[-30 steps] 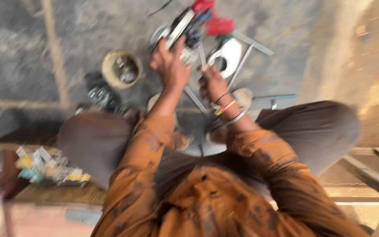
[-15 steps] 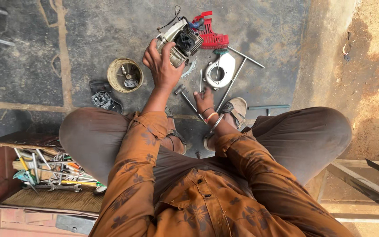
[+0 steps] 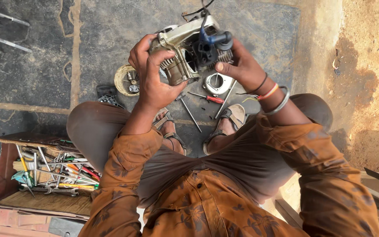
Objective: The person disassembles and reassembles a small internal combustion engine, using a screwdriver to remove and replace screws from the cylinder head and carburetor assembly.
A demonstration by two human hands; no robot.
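I hold a small grey metal engine block (image 3: 185, 50) with cooling fins and a black part on top up in front of me, over my knees. My left hand (image 3: 152, 77) grips its left side, fingers curled over the casing. My right hand (image 3: 240, 66), with bangles on the wrist, holds the right side by the black part and the fins. A black wire sticks up from the top of the engine.
On the dark floor below lie a red-handled screwdriver (image 3: 207, 98), metal rods (image 3: 190, 115), a round metal cover (image 3: 218, 83) and a yellowish bowl of small parts (image 3: 126, 81). A cardboard box of tools (image 3: 49, 173) sits at my left. Sandy ground lies to the right.
The engine was resting on the floor with both hands on it; now both hands have lifted it up close to me. The red part is no longer in sight.
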